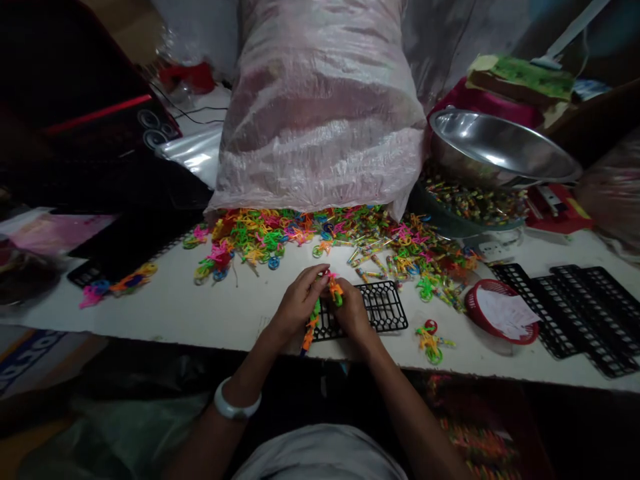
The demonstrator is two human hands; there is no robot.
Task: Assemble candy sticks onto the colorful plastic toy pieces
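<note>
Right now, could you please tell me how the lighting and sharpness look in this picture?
Head view: dim overall, corners nearly black; glare on the steel bowl and plastic sack; wide-angle distortion bows the table edge; left hand and right hand, pinching a colourful piece, look soft.

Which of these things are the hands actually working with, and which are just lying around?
In use: left hand, right hand, colourful piece, black grid tray, loose pile of pieces.
Lying about: steel bowl, red basket, plastic sack, spare trays.

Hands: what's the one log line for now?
left hand: pinching colourful plastic piece | right hand: holding it too | under: black grid tray
</note>
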